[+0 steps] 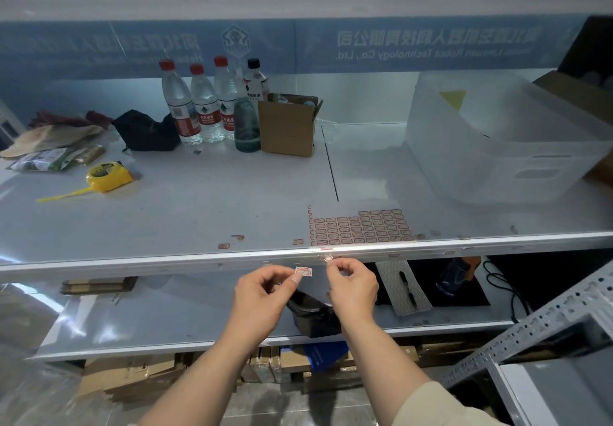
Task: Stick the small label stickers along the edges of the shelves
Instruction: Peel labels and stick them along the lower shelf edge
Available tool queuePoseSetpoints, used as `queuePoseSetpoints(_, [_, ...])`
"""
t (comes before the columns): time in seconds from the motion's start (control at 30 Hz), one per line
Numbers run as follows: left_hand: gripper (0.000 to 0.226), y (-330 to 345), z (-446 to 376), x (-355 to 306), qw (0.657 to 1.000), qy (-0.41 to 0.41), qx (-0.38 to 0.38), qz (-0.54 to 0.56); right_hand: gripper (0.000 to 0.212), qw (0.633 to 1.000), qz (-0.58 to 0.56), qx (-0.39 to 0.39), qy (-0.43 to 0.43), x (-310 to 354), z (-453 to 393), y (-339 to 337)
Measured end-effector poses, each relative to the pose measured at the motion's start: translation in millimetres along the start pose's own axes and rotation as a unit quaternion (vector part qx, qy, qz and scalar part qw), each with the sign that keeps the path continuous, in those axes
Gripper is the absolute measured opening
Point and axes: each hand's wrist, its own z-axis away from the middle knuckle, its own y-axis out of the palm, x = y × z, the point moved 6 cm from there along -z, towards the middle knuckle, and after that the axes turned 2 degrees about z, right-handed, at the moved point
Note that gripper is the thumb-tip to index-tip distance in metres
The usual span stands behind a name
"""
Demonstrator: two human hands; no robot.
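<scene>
Hands (308, 284) pinch stickers (304, 271), print illegible.

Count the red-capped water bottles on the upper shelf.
3, standing in a tight cluster at the back of the shelf beside the cardboard box: left bottle, middle bottle, right bottle. More could be hidden behind them.

Print on the sticker sheet (360, 227) is too small to read, same for the loose sticker (303, 271). The one pinched at the right hand (352, 281) is mostly covered by fingertips. The black thing (311, 318) on the lower shelf sits behind both wrists, can't tell what it is. Banner lettering (438, 38) is blurry. The clear bin (510, 147) runs off the right edge.
</scene>
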Motion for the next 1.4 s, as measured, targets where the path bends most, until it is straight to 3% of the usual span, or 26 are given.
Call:
queuePoseSetpoints(0.27, [0.005,4,-4,2,1.0,-0.007,0.003,-0.001,0.011,0.999,0.008,0.039,-0.033,8,7,-2])
queuePoseSetpoints(0.53, [0.004,8,-6,0,1.0,-0.01,-0.012,0.004,0.017,0.994,-0.064,0.083,-0.035,18,12,-24])
queuePoseSetpoints(0.77, [0.017,23,-2,-11,0.999,0.019,0.026,0.016,0.021,0.986,-0.08,0.13,-0.072,31,23,-32])
queuePoseSetpoints(0.97, [0.001,30,-1,-15,0.999,0.044,0.029,0.001,0.018,0.988,-0.059,0.12,-0.078,32,23,-36])
queuePoseSetpoints(1.13, [0.03,36,0,-23,0.997,0.069,0.029,0.012,0.024,0.988,-0.041,0.119,-0.088,31,23,-40])
queuePoseSetpoints(1.27, [0.002,44,0,-24,0.997,0.068,0.04,-0.006,0.031,0.987,-0.042,0.131,-0.086,26,21,-47])
queuePoseSetpoints(1.4, [0.011,52,2,-25,0.996,0.072,0.042,-0.015,0.025,0.986,-0.04,0.142,-0.075,20,17,-57])
